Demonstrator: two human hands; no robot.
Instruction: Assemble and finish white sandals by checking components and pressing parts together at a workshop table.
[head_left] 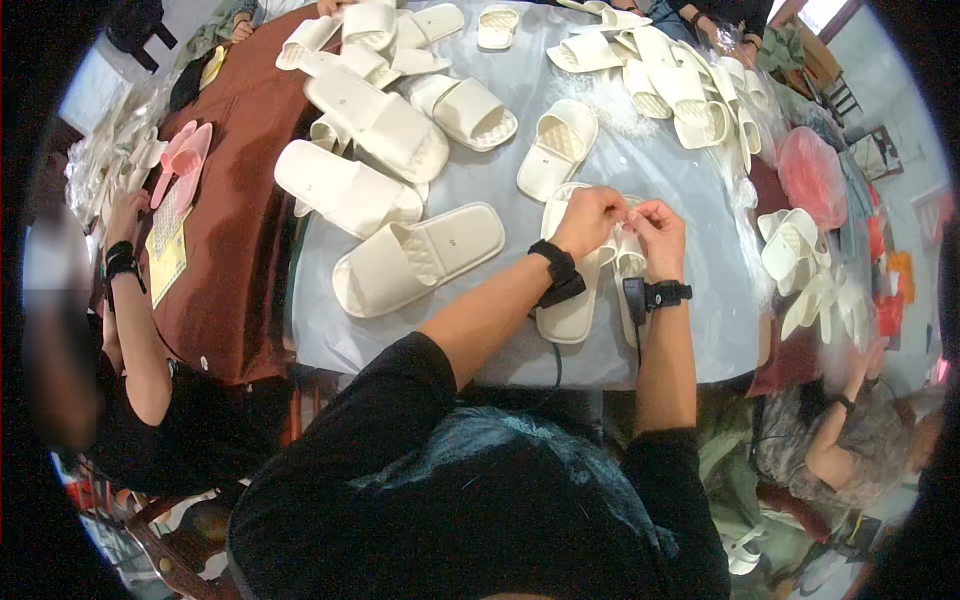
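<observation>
- Cream slide slippers [568,315]: smooth, matt, soft plastic or foam by their look; the insoles [494,129] are rough with a quilted relief.
- Bench cover [715,340]: smooth, faintly glossy plastic-looking sheet.
- Brown cover [240,190]: matt cloth.
- Pink bag [812,180]: thin, crinkled, translucent plastic.
- Yellow sheet [168,268]: flat paper.
- Black T-shirt [400,540]: matt cloth.

My left fingers [603,204] are just beside my right fingers [652,219], above two slippers [568,312]; piled slippers [375,125] lie at ten o'clock.
</observation>
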